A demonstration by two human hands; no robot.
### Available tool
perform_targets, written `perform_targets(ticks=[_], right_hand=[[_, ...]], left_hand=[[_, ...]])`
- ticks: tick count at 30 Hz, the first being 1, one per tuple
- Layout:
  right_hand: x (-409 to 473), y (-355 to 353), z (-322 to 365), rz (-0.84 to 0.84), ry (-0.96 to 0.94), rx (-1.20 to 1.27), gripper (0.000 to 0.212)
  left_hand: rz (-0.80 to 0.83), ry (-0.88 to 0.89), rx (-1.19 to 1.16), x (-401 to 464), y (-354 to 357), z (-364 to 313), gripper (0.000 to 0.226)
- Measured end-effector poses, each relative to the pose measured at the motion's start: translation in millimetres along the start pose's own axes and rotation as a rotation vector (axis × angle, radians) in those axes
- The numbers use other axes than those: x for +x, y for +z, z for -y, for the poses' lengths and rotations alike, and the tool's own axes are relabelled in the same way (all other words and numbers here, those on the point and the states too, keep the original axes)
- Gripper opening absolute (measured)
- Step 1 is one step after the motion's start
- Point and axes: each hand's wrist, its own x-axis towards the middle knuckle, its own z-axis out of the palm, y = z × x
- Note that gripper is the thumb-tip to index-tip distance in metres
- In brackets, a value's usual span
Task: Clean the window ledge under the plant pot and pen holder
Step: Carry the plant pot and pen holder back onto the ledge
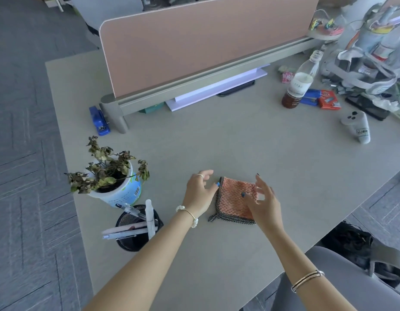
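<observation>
An orange knitted cloth [233,198] with a dark border lies folded flat on the grey desk [217,142]. My left hand [199,194] hovers at its left edge, fingers spread, thumb tip near the border. My right hand [264,200] is over the cloth's right side, fingers apart, thumb resting on the fabric. Left of the hands stands a white plant pot [118,191] with a wilted plant. In front of the pot stands a black mesh pen holder [136,230] with several pens.
A blue stapler [99,121] sits by the foot of the pink divider [194,41]. At the right are a bottle [299,81], a red packet [329,99], a grey controller [357,126] and bags. The desk's left edge runs close to the pot.
</observation>
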Motion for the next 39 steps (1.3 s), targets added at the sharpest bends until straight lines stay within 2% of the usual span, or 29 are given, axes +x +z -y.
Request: perform_targets(ticks=[5, 11, 14, 18, 21, 25, 27, 29, 31, 35, 39], right_hand=[[-32.8, 24.8, 30.6, 0.098, -0.084, 0.041, 0.063], [-67.9, 64.2, 68.0, 0.193, -0.163, 0.070, 0.063], [-82.5, 76.5, 82.2, 0.241, -0.194, 0.088, 0.063], [-99.7, 86.4, 90.7, 0.320, -0.205, 0.078, 0.064], [-111.6, 90.5, 90.8, 0.353, -0.212, 0.066, 0.072], [-126.9, 96.4, 85.1, 0.416, -0.209, 0.045, 0.081], [-133.9, 99.6, 81.5, 0.460, -0.199, 0.035, 0.085], [-139.0, 105.6, 77.8, 0.494, -0.194, 0.031, 0.092], [-142.6, 110.4, 76.2, 0.522, -0.195, 0.037, 0.099], [-147.0, 124.7, 77.9, 0.526, -0.169, 0.044, 0.107], [-149.9, 137.2, 81.0, 0.475, -0.143, 0.055, 0.105]], left_hand=[[-0.041, 0.098, -0.020, -25.7, -39.2, -9.4, 0.036], [-0.068, 0.091, -0.023, -55.3, -101.9, 1.7, 0.034], [-0.019, 0.108, -0.024, -73.0, -135.5, 1.0, 0.028], [0.139, 0.157, -0.128, -102.9, -170.1, 0.2, 0.020], [0.138, 0.159, -0.237, -123.0, -196.7, 13.2, 0.017], [-0.085, 0.179, -0.303, -130.1, -231.6, 53.6, 0.035], [-0.229, 0.148, -0.309, -122.1, -240.6, 77.1, 0.036], [-0.300, 0.110, -0.300, -108.5, -242.2, 98.5, 0.045], [-0.321, 0.088, -0.280, -93.0, -236.9, 114.1, 0.062], [-0.258, 0.084, -0.230, -58.5, -221.7, 135.7, 0.101], [-0.232, 0.146, -0.241, -35.4, -209.4, 145.8, 0.106]])
